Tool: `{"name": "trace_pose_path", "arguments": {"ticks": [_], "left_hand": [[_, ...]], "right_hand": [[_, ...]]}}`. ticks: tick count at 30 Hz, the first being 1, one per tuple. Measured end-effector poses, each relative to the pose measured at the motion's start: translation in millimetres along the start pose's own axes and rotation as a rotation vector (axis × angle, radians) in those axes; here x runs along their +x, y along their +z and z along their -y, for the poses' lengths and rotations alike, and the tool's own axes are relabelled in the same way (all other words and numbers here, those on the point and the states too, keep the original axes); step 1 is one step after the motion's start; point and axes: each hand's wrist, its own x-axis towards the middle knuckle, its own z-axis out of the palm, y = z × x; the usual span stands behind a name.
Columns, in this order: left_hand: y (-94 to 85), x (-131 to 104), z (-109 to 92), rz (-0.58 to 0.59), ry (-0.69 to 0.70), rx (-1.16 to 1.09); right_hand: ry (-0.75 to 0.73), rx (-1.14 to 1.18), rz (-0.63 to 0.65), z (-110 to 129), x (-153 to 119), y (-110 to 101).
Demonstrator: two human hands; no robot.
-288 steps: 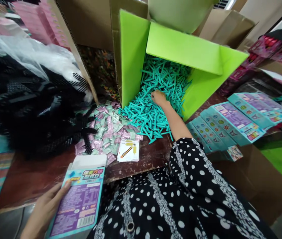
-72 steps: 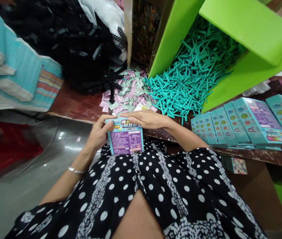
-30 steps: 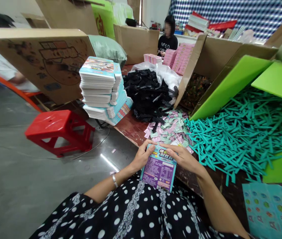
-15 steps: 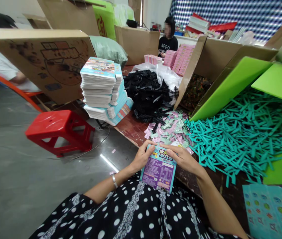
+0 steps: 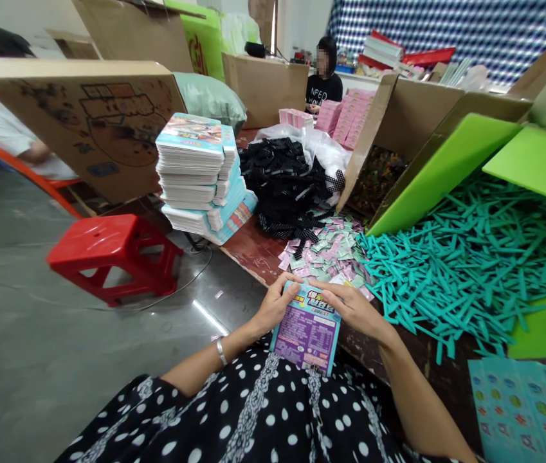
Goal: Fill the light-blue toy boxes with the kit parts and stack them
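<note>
Against my lap I hold a purple and blue printed packet (image 5: 305,331) by its top edge. My left hand (image 5: 277,299) is closed on its upper left corner, with the thumb on the printed face. On the upper right corner my right hand (image 5: 350,305) is closed in the same way; the fingers of both hands are partly hidden behind it. Small pink and pale green sachets (image 5: 333,251) lie just beyond my hands. To the right spreads a heap of teal plastic sticks (image 5: 451,263).
A tall stack of printed cards (image 5: 190,161) stands at the table's left edge, beside black dotted strips (image 5: 292,173). An open cardboard box (image 5: 422,112) stands behind the teal heap. Blue sticker sheets (image 5: 518,405) lie lower right. A red stool (image 5: 113,251) is on the floor. Another person (image 5: 325,80) sits beyond.
</note>
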Motion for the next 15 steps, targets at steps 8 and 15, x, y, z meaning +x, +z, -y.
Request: {"name": "trace_pose_path", "arguments": {"ticks": [8,15], "left_hand": [[1.1,4,1,-0.006,-0.031,-0.028],[3.8,6,-4,-0.085,0.107,0.008]], "right_hand": [[0.018,0.01,0.004,7,1,-6],[0.034,-0.001,0.041,15,8,-11]]}}
